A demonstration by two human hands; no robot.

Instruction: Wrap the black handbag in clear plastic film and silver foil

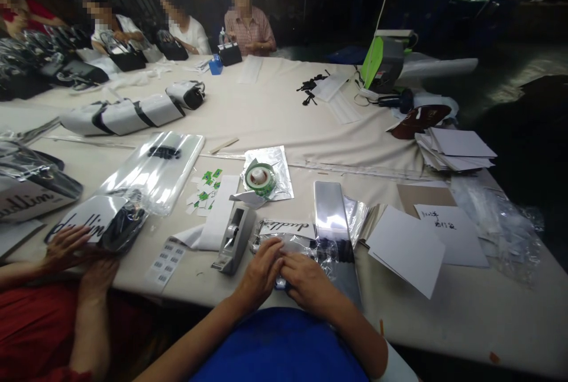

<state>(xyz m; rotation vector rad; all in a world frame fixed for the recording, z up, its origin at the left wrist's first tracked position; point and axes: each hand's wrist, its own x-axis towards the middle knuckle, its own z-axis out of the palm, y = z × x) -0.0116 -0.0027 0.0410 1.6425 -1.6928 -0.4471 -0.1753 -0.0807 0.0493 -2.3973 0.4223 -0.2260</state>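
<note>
Narrow grips (261, 268) (307, 280) on plastic-wrapped bag (286, 229)

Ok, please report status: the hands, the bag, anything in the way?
Left hand and right hand together at bag, exact grip hidden. Transparent film on it, lettering upside down. Dispenser close on left, not visibly blocking.

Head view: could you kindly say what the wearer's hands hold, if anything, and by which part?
The left hand and right hand hold the plastic-wrapped package by its near side.
</note>
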